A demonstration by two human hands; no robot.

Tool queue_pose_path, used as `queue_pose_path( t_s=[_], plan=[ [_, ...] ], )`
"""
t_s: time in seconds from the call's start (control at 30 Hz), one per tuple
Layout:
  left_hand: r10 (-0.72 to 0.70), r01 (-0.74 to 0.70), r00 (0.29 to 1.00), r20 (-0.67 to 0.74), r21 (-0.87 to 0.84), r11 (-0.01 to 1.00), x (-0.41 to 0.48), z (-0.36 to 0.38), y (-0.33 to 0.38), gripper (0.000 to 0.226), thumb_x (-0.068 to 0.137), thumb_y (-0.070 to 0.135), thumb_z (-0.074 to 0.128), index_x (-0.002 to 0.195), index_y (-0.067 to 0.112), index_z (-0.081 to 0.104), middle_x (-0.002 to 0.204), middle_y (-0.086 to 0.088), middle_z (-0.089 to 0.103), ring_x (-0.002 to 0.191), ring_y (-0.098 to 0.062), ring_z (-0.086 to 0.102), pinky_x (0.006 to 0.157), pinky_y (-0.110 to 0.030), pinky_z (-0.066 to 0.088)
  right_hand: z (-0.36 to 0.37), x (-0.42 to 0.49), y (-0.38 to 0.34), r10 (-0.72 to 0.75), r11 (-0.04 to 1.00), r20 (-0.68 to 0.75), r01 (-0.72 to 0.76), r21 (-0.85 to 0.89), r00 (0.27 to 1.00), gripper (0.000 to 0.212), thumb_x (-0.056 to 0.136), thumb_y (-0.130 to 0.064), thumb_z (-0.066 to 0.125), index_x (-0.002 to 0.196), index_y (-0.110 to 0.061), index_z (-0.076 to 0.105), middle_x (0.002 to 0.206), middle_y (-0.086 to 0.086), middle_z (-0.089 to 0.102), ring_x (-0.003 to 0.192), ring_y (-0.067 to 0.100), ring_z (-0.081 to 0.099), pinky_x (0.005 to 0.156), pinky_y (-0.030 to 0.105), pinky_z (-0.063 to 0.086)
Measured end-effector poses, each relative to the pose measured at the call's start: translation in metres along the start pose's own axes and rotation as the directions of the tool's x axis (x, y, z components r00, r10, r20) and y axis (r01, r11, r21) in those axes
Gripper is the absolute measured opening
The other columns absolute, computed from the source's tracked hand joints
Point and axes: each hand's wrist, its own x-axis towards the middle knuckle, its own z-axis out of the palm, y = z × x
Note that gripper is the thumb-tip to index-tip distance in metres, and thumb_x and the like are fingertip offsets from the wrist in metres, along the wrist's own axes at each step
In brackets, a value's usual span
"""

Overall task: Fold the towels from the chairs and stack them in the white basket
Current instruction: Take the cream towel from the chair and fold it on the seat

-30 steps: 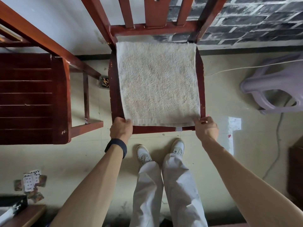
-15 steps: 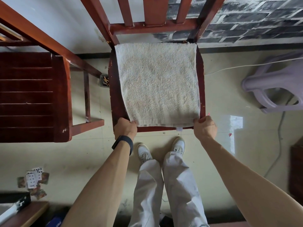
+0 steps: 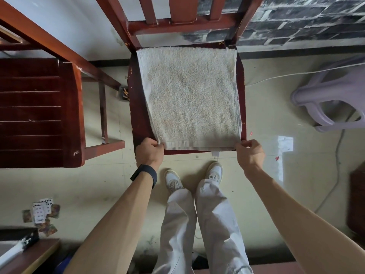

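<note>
- Head view, task object: a cream terry towel [image 3: 189,97] lies flat on the seat of a red-brown wooden chair [image 3: 138,119]. It covers most of the seat, with its far edge at the backrest.
- Head view, hands: the left grip [image 3: 149,153] pinches the towel's near left corner. The right grip [image 3: 249,155] pinches the near right corner, fingers curled over the hem.
- Head view, progress: the near hem looks layered, so one fold is probably already made. Further folding and the carry to the basket are judged still to come.
- Head view, surroundings: the white basket is out of sight, so no stack can be assessed. A second wooden chair [image 3: 39,115] stands just to the left.
</note>
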Motion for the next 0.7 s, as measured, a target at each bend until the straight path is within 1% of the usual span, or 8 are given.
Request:
queue_pose_path(
  t_s=[0.13, 0.27, 0.33, 0.43, 0.53, 0.6, 0.63, 0.7],
  plan=[
    [0.044, -0.040, 0.999, -0.031, 0.112, 0.993, -0.004, 0.006, 0.004, 0.018, 0.086, 0.027, 0.070, 0.104, 0.024, 0.072, 0.111, -0.006, 0.068, 0.101, -0.031, 0.064, 0.068, -0.033, 0.045, 0.001, -0.002, -0.002, 0.000, 1.000, -0.024, -0.001, -0.027, 1.000, 0.006, 0.084, -0.019, 0.068, 0.086, -0.014, 0.064, 0.085, 0.006, 0.066, 0.085, 0.029, 0.064, 0.081, 0.037, 0.055],
    [0.058, -0.047, 0.996, -0.069, 0.151, 0.987, -0.009, 0.013, 0.007, 0.018, 0.091, 0.022, 0.065, 0.108, 0.018, 0.070, 0.112, -0.008, 0.067, 0.105, -0.033, 0.062, 0.066, -0.035, 0.042, 0.003, -0.001, -0.003, 0.102, 0.995, -0.028, -0.102, -0.014, 0.994, 0.011, 0.082, -0.020, 0.069, 0.091, -0.013, 0.069, 0.090, 0.009, 0.069, 0.086, 0.028, 0.065, 0.081, 0.038, 0.057],
    [0.066, -0.057, 0.995, -0.070, 0.126, 0.990, -0.011, 0.015, 0.010, 0.016, 0.092, 0.018, 0.062, 0.106, 0.012, 0.066, 0.109, -0.010, 0.067, 0.104, -0.033, 0.061, 0.068, -0.034, 0.040, 0.002, -0.001, -0.005, 0.143, 0.990, -0.014, -0.143, -0.003, 0.990, 0.014, 0.081, -0.020, 0.070, 0.093, -0.013, 0.071, 0.088, 0.008, 0.069, 0.084, 0.027, 0.065, 0.076, 0.034, 0.056],
    [0.028, -0.029, 0.999, -0.020, -0.027, 0.999, -0.010, 0.016, 0.010, 0.006, 0.087, 0.014, 0.066, 0.093, 0.012, 0.065, 0.095, -0.005, 0.067, 0.091, -0.028, 0.059, 0.069, -0.030, 0.040, -0.003, 0.000, -0.006, 0.185, 0.982, 0.014, -0.185, 0.031, 0.983, 0.012, 0.080, -0.018, 0.071, 0.090, -0.012, 0.070, 0.082, 0.006, 0.066, 0.069, 0.021, 0.058, 0.059, 0.026, 0.046],
    [-0.072, 0.087, 0.995, 0.064, -0.266, 0.960, -0.007, 0.005, 0.006, 0.014, 0.075, 0.015, 0.077, 0.079, 0.015, 0.063, 0.082, -0.001, 0.067, 0.082, -0.023, 0.064, 0.067, -0.028, 0.048, -0.010, 0.001, -0.009, 0.241, 0.966, 0.043, -0.244, 0.085, 0.970, 0.010, 0.078, -0.018, 0.072, 0.083, -0.011, 0.067, 0.076, 0.006, 0.065, 0.059, 0.018, 0.053, 0.049, 0.022, 0.039],
    [-0.133, 0.179, 0.983, 0.130, -0.455, 0.872, -0.007, -0.009, 0.002, 0.019, 0.073, 0.008, 0.078, 0.076, 0.013, 0.060, 0.075, -0.003, 0.068, 0.078, -0.021, 0.068, 0.068, -0.026, 0.056, -0.014, 0.002, -0.012, 0.276, 0.947, 0.109, -0.290, 0.141, 0.955, 0.011, 0.071, -0.017, 0.073, 0.069, -0.011, 0.065, 0.064, 0.005, 0.064, 0.059, 0.020, 0.057, 0.057, 0.026, 0.046],
    [-0.167, 0.238, 0.970, 0.177, -0.544, 0.804, -0.007, -0.018, 0.000, 0.020, 0.074, 0.003, 0.077, 0.077, 0.011, 0.059, 0.076, -0.005, 0.067, 0.079, -0.021, 0.069, 0.073, -0.025, 0.058, -0.016, 0.001, -0.014, 0.291, 0.932, 0.159, -0.318, 0.177, 0.943, 0.014, 0.069, -0.014, 0.074, 0.062, -0.011, 0.063, 0.056, 0.003, 0.062, 0.057, 0.019, 0.058, 0.064, 0.031, 0.050],
    [-0.190, 0.358, 0.930, 0.313, -0.668, 0.652, -0.008, -0.039, -0.001, 0.019, 0.077, -0.004, 0.074, 0.085, 0.004, 0.059, 0.087, -0.010, 0.066, 0.088, -0.022, 0.068, 0.082, -0.026, 0.059, -0.022, -0.002, -0.016, 0.295, 0.910, 0.232, -0.346, 0.227, 0.927, 0.017, 0.069, -0.007, 0.077, 0.061, -0.010, 0.062, 0.050, 0.003, 0.060, 0.049, 0.017, 0.059, 0.075, 0.033, 0.054]
  ],
)
